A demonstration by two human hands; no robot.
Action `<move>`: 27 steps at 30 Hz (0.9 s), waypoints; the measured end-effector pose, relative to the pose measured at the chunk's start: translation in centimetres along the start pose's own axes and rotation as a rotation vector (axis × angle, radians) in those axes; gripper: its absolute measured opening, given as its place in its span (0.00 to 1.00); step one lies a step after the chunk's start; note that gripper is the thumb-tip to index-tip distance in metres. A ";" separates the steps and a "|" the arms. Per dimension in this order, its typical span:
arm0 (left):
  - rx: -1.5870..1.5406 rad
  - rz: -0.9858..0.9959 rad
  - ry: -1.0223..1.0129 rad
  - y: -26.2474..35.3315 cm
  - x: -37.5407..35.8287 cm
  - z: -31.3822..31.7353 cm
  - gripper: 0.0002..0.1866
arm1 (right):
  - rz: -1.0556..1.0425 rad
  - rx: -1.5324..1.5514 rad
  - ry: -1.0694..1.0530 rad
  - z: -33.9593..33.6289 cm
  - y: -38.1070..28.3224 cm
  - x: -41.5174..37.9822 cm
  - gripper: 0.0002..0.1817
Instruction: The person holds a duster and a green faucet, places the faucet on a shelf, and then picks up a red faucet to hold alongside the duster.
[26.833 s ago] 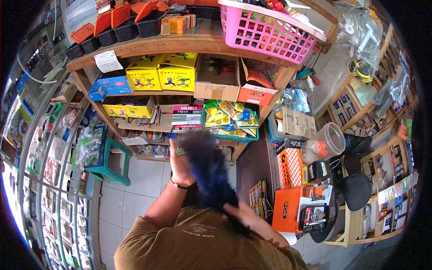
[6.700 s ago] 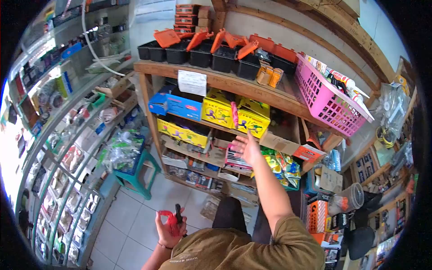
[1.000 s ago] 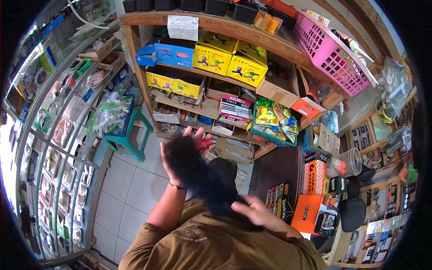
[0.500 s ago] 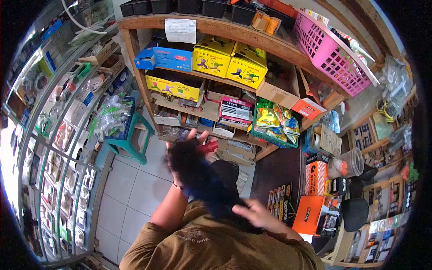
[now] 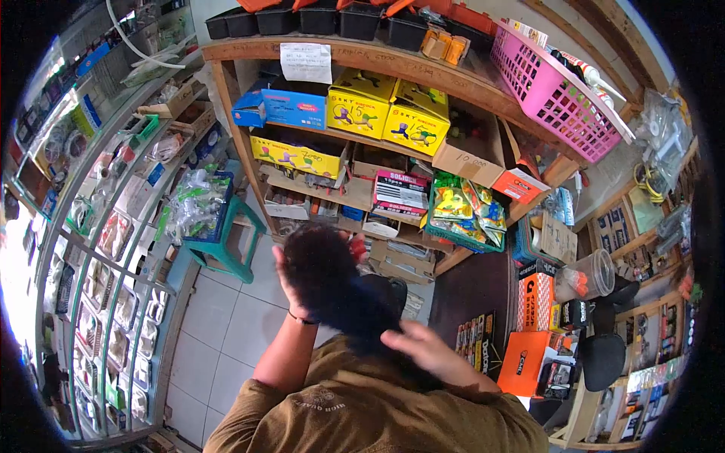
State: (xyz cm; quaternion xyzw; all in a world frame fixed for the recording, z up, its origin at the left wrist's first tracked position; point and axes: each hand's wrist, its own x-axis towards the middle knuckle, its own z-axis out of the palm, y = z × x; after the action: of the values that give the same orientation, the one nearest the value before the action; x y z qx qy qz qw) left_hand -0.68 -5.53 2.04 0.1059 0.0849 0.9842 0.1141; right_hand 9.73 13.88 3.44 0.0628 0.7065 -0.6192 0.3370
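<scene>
The person gathers a long hank of dark hair [image 5: 340, 291] forward of the chest, which hides much of both hands. The left hand [image 5: 291, 283] is raised behind the hair with its palm turned in, lifting the bunch up; something red [image 5: 356, 248], seemingly a clip, shows at its fingertips, but the hair covers the fingers, so I cannot tell whether that grip is clenched on it or loose. A dark band [image 5: 302, 320] sits on that wrist. The right hand [image 5: 419, 351] lies lower, near the chest, with its fingers curled around the lower part of the hair, grasping it to keep the strands together while the other hand works at the top.

Straight ahead stands a wooden shelf [image 5: 362, 57] packed with stock: yellow boxes [image 5: 389, 106], a blue box [image 5: 291, 109], a paper note [image 5: 306, 62] taped to the top board, black bins [image 5: 302, 19] above, and a pink basket [image 5: 555, 83] at the right end. Green packets [image 5: 461, 208] fill a crate lower down. A teal stool [image 5: 226, 241] carrying bagged goods stands on the tiled floor [image 5: 219, 325] to the left, beside glass display racks [image 5: 98, 249]. To the right are orange boxes [image 5: 529, 332] and a clear jar [image 5: 585, 275]. The hair itself blocks the view of whatever lies directly below the hands.
</scene>
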 end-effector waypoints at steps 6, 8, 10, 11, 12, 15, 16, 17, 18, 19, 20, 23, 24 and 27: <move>-0.015 0.010 -0.067 0.3 -0.2 1.1 0.42 | -0.279 -0.250 0.203 2.2 -1.7 -1.7 0.14; 0.112 -0.007 -0.132 0.1 -0.1 1.3 0.41 | -0.266 -0.284 -0.104 0.6 -1.8 -1.0 0.13; -0.125 -0.016 0.149 0.2 -0.4 2.3 0.38 | -0.167 0.434 0.011 -0.4 -2.2 -1.0 0.17; -0.131 -0.004 0.154 0.1 -0.4 2.3 0.38 | -0.159 0.425 0.003 -0.3 -1.9 -1.0 0.17; -0.081 0.012 0.110 -0.2 -0.4 2.3 0.38 | -0.155 0.278 -0.023 -0.1 -1.1 -1.0 0.16; 0.081 0.023 -0.021 -0.9 -0.4 2.5 0.39 | -0.257 -0.216 -0.039 0.4 -0.3 -1.3 0.16; 0.083 0.020 -0.021 -0.7 -0.5 1.5 0.39 | -0.294 -0.015 0.065 0.7 -2.0 -1.8 0.14; -0.193 -0.056 -0.168 -0.1 -0.4 0.0 0.39 | -0.301 0.232 -0.008 -0.4 -0.9 -1.4 0.13; -0.469 -0.129 -0.317 0.1 -0.3 -1.1 0.39 | -0.304 0.474 -0.085 -1.7 0.1 -0.9 0.13; -0.061 -0.020 -0.062 -0.1 -0.6 -0.2 0.39 | -0.220 0.204 0.161 -0.5 -1.4 -1.2 0.12; -0.057 -0.017 -0.066 -0.3 -0.5 0.7 0.39 | -0.228 0.083 0.125 0.9 -2.3 -2.0 0.12; 0.068 0.007 -0.105 -0.6 -0.1 2.5 0.37 | -0.410 -0.048 0.046 0.6 -0.9 -1.5 0.11; -0.007 0.010 0.023 -0.8 -0.4 3.3 0.37 | -0.191 0.167 0.094 0.3 -1.5 -1.7 0.11; -0.091 -0.009 0.104 -0.6 -0.5 2.2 0.38 | -0.306 0.173 0.109 -0.6 0.3 -1.1 0.10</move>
State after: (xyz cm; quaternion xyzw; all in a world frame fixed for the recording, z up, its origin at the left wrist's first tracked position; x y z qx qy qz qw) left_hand 0.41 -4.79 3.94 0.0490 0.0466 0.9907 0.1184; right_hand 10.47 14.87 3.84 0.0170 0.6691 -0.7173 0.1935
